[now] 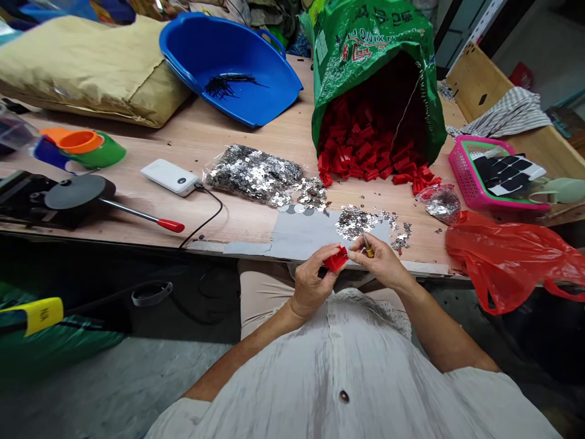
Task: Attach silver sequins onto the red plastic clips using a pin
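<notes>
My left hand (312, 281) is closed around a small red plastic part (336, 258) just below the table's front edge. My right hand (380, 261) pinches a small tool with a yellow handle (367, 247), its fingers touching the red part. Right above my hands lies a loose heap of small silvery metal pieces (355, 221) on a grey sheet (305, 235). A green sack (370, 58) lies tipped on the table and spills several red plastic parts (365, 152).
A clear bag of silvery pieces (253, 174), a white power bank (170, 177) with cable, a blue tub (228, 64), a black press with a red-tipped lever (73, 198), a pink basket (496, 174) and a red plastic bag (512, 256) surround the work spot.
</notes>
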`<state>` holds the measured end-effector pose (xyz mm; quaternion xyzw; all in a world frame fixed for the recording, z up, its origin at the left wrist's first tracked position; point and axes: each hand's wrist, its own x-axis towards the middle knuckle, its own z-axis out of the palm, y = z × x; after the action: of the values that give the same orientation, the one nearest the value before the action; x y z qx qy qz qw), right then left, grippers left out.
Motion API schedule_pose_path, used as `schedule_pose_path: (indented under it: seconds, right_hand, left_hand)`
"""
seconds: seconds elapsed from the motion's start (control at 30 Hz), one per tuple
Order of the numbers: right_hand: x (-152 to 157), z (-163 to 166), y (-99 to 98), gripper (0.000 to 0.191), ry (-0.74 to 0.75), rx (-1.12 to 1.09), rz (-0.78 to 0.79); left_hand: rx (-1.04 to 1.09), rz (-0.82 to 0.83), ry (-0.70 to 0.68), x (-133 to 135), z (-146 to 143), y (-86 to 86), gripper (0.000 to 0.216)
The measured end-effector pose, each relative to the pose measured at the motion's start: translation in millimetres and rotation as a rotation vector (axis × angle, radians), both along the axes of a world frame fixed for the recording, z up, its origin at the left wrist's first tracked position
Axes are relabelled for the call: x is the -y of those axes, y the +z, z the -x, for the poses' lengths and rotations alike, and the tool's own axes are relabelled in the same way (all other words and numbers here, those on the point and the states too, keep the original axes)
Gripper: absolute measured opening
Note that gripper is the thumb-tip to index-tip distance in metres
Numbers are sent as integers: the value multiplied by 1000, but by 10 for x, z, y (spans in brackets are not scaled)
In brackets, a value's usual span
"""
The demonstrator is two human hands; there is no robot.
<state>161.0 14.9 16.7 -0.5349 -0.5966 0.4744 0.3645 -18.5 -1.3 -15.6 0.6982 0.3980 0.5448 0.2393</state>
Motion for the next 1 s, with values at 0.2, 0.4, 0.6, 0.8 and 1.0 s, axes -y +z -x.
schedule_pose_path:
  seconds: [0.2,0.4,0.6,0.8,1.0]
  right_hand:
    - [-41,-51,-29,20,51,-42,21]
    - [-14,22,-44,17,106,44,23]
    - [5,54,-94,16,121,24,65]
    - [55,26,-106,24,143,-133,208]
    - [113,-8,-119,32,182,-382,366]
  left_hand:
    - [-4,37,-23,27,-7,20,30]
    - [-57,25,-51,39,-38,22,27]
    - [-78,61,-54,57,-37,-18,27]
    - [-39,101,-112,76,-5,-27,29]
    - [59,217,-218,95,72,-55,32]
